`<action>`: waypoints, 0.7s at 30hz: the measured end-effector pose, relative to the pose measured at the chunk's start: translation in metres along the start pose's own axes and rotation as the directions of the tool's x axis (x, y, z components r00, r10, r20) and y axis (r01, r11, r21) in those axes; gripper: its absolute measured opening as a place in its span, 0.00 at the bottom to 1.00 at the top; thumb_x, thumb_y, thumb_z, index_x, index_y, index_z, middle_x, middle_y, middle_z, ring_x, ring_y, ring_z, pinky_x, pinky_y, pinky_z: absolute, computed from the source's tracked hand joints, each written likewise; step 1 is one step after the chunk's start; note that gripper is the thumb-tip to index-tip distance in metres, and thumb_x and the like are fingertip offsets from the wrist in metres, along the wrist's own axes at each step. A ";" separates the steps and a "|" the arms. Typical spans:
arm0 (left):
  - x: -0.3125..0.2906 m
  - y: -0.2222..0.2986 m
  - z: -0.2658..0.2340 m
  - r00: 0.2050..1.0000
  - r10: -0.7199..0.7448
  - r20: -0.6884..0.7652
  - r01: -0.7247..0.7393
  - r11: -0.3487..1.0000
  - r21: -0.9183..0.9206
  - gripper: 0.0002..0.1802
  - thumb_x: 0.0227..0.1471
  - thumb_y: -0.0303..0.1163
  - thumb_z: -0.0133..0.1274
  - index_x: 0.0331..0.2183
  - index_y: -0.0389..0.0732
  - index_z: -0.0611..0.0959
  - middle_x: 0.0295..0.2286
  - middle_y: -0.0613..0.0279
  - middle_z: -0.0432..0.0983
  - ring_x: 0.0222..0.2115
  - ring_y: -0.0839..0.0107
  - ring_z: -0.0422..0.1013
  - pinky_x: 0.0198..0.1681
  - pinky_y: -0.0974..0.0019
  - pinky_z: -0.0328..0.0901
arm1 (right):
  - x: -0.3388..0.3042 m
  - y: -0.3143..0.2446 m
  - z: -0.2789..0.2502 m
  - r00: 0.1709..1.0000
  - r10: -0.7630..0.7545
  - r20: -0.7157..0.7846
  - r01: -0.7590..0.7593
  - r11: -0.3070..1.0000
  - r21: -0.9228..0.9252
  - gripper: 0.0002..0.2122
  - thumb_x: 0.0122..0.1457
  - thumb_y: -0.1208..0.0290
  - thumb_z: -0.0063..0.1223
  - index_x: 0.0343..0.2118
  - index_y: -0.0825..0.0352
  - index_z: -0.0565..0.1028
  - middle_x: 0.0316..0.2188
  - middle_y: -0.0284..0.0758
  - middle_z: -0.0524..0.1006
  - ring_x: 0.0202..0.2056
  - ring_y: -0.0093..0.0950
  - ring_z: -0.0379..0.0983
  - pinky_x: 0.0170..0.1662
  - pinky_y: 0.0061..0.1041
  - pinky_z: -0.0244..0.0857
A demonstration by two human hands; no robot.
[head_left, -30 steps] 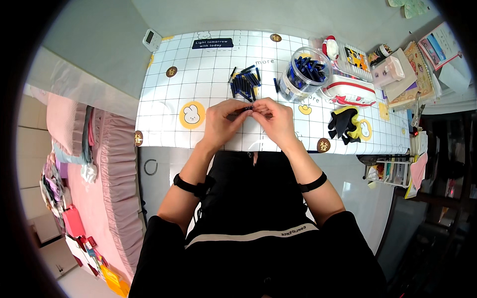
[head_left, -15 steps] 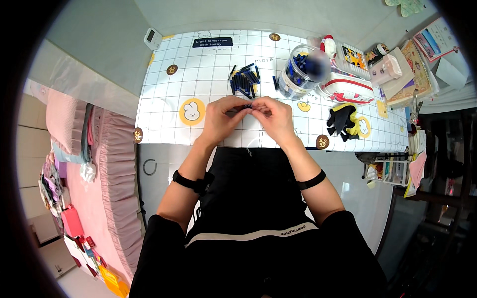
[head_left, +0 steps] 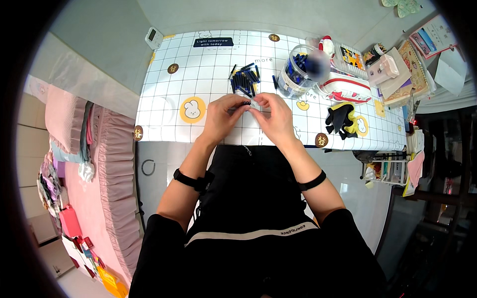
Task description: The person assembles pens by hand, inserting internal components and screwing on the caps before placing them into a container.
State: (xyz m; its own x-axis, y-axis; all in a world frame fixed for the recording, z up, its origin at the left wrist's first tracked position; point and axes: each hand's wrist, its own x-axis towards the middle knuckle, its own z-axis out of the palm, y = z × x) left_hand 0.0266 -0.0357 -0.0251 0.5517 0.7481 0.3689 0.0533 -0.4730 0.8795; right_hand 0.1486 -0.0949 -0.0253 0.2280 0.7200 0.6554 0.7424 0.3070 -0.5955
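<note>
Left hand: the left hand (head_left: 222,115) is raised over the near part of the table, fingertips pressed together on the dark end of a small slim piece (head_left: 250,104) (too small to tell exactly what it is).
Right hand: the right hand (head_left: 274,119) meets the left at the middle, thumb and forefinger pinching the pale end of the same piece.
Held piece: it sits between the two sets of fingertips, just above the table's near half and in front of the pile of dark sticks.
Pile: a loose heap of short dark blue sticks (head_left: 244,79) lies on the cloth just beyond the hands, not touching them.
Jar: a clear round jar (head_left: 298,74) with more blue sticks inside stands to the right of the pile.
Table: the table (head_left: 174,99) has a white checked cover with a rabbit picture on a yellow disc (head_left: 192,110) to the left of the hands.
Right side: a black and yellow object (head_left: 342,119) lies near the right edge, with a white and red pouch (head_left: 345,88) behind it.
Wrists: a dark band is on each wrist, over the person's dark lap.
</note>
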 end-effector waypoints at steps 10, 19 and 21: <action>-0.004 -0.003 0.002 0.996 0.067 -0.056 -0.062 0.995 0.078 0.06 0.35 0.22 0.51 0.24 0.35 0.75 0.22 0.60 0.71 0.20 0.71 0.68 0.24 0.75 0.64 | -0.064 -0.035 -0.037 0.696 0.094 0.712 -0.190 0.980 0.056 0.03 0.41 0.75 0.48 0.21 0.67 0.71 0.19 0.34 0.70 0.22 0.33 0.67 0.27 0.25 0.62; 0.000 -0.003 0.005 0.992 0.104 -0.071 -0.099 0.993 0.070 0.07 0.36 0.22 0.51 0.25 0.35 0.75 0.22 0.60 0.71 0.21 0.72 0.68 0.23 0.76 0.64 | -0.090 -0.004 -0.002 0.433 0.389 0.813 0.117 0.871 -0.478 0.07 0.36 0.69 0.51 0.21 0.64 0.73 0.26 0.35 0.69 0.34 0.31 0.64 0.41 0.27 0.56; 0.000 -0.002 0.004 0.995 0.078 -0.063 -0.074 0.996 0.058 0.07 0.36 0.22 0.51 0.25 0.35 0.75 0.22 0.60 0.71 0.20 0.72 0.68 0.23 0.76 0.64 | -0.095 -0.003 0.004 0.448 0.379 0.810 0.192 0.844 -0.501 0.06 0.34 0.69 0.51 0.19 0.63 0.74 0.26 0.34 0.69 0.35 0.31 0.63 0.40 0.26 0.56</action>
State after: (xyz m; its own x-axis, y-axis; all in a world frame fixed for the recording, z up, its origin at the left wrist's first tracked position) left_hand 0.0303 -0.0366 -0.0283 0.5005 0.7368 0.4545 0.0605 -0.5535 0.8306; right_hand 0.1217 -0.1614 -0.0874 -0.1272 0.9427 -0.3084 0.9858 0.0858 -0.1445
